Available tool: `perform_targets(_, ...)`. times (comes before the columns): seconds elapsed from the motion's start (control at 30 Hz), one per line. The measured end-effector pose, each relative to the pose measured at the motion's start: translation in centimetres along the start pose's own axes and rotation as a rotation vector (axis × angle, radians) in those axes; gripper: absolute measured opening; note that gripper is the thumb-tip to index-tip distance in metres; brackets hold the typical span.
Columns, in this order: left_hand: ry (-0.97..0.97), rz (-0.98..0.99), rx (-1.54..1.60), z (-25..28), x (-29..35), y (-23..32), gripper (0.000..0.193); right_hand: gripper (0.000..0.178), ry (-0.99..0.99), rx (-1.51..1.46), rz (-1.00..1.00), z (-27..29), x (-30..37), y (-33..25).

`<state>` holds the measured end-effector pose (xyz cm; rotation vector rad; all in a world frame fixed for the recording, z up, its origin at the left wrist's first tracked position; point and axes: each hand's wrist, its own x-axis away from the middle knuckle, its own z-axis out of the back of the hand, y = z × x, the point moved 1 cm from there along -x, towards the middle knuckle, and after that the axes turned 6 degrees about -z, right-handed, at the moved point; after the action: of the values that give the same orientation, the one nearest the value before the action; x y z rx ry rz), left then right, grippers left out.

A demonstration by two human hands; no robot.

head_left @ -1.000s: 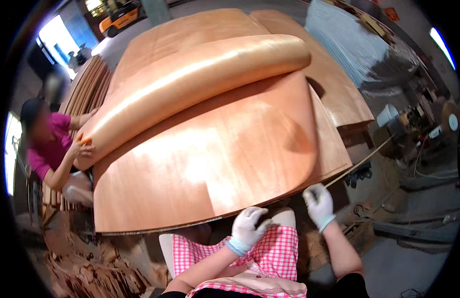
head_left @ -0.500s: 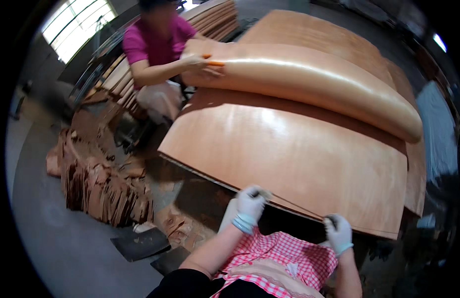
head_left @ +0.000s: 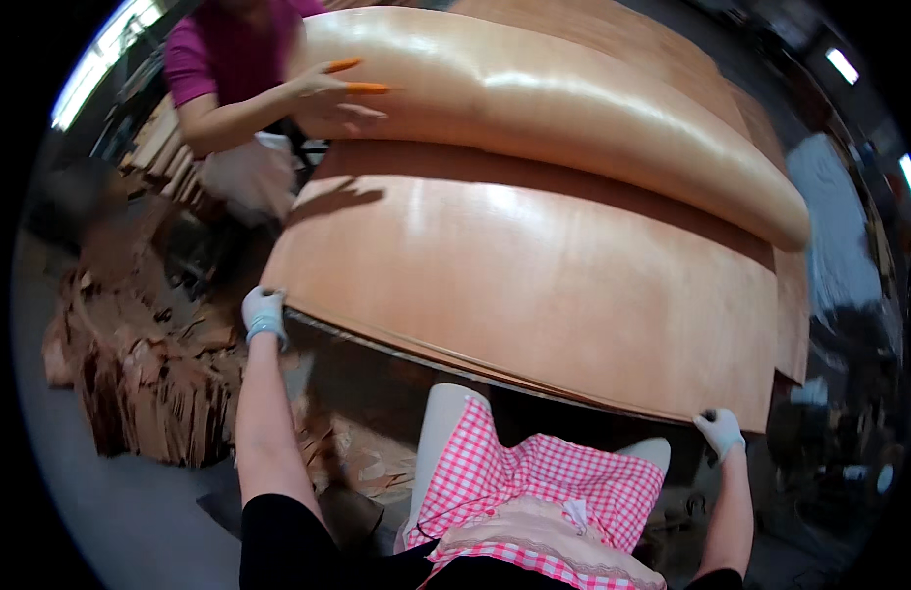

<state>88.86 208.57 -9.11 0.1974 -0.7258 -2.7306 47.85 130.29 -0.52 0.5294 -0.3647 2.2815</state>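
Observation:
A wide, thin sheet of reddish-tan wood veneer (head_left: 534, 285) lies before me, its near edge toward my lap. My left hand (head_left: 264, 313), in a white glove, is closed on the sheet's near left corner. Over to the right, my gloved right hand (head_left: 719, 433) is closed on the near edge, close to the right corner. Each hand's fingertips are partly hidden against the edge. Across the far part of the sheet, another veneer sheet is bent into a long, shiny roll (head_left: 554, 98).
At the far left a person in a purple shirt (head_left: 195, 64) has a hand with orange finger covers (head_left: 337, 93) at the roll. Ragged veneer scraps (head_left: 146, 374) are heaped at left. More sheets (head_left: 603, 29) extend behind the roll; plastic sheeting (head_left: 829, 226) hangs at right.
My left hand has moved far left along the near edge to the corner; my right hand has shifted right. The view has also shifted, and the co-worker's hand has its fingers more spread.

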Motion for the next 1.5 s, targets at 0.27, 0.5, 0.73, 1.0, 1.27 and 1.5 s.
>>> perform_targets(0.27, -0.057, 0.202, 0.044, 0.9, 1.3, 2.6, 0.033, 0.047, -0.113, 0.08, -0.125, -1.1, -2.4, -2.5)
perform_targets(0.5, 0.058, -0.675, -0.137, -8.7, 19.6, 24.6, 0.037, 0.046, -0.149, 0.06, -0.02, -2.5, -3.6, -1.9)
perform_targets(0.73, -0.558, -1.327, -0.037, -19.0, 44.8, 42.4, 0.059, 0.044, -0.167, -0.044, -0.088, -0.5, -1.8, -3.4)
perform_targets(1.0, -0.557, -1.421, -0.23, -19.3, 46.3, 43.0, 0.061, 0.029, 0.046, -0.11, -0.089, 2.4, -4.0, 14.4)
perform_targets(1.27, -0.539, -1.422, -0.321, -18.9, 46.3, 42.8, 0.061, 0.027, 0.132, -0.132, -0.363, 3.6, -7.2, 25.7)
perform_targets(1.5, -0.545, -1.412, -0.243, -19.3, 47.3, 42.8, 0.061, 0.025, 0.716, -0.821, -0.903, -3.0, -6.3, 28.9)
